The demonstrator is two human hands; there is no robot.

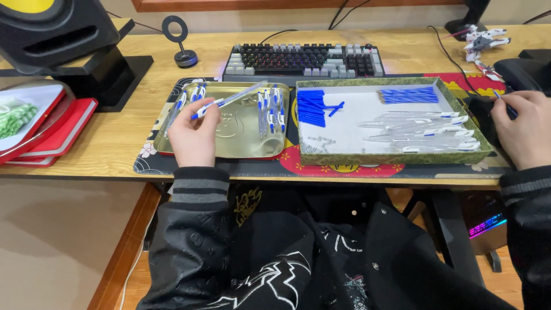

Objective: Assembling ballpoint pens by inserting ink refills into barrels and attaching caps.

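My left hand (194,135) holds a clear pen with blue trim (229,99) over the gold metal tray (241,146), its tip pointing up and right. Several finished pens (271,110) lie in that tray. My right hand (523,127) is at the right edge of the green-rimmed box (396,158) and pinches a small blue part (505,105). Inside the box lie a pile of blue caps (311,107), a row of blue refills (408,95) and several clear pen barrels (425,129).
A keyboard (304,59) sits behind the trays. Red notebooks (54,135) and a white dish lie at the left, under a black speaker stand (103,72). A small ring stand (179,40) and a toy figure (482,43) stand at the back. The desk edge runs just in front.
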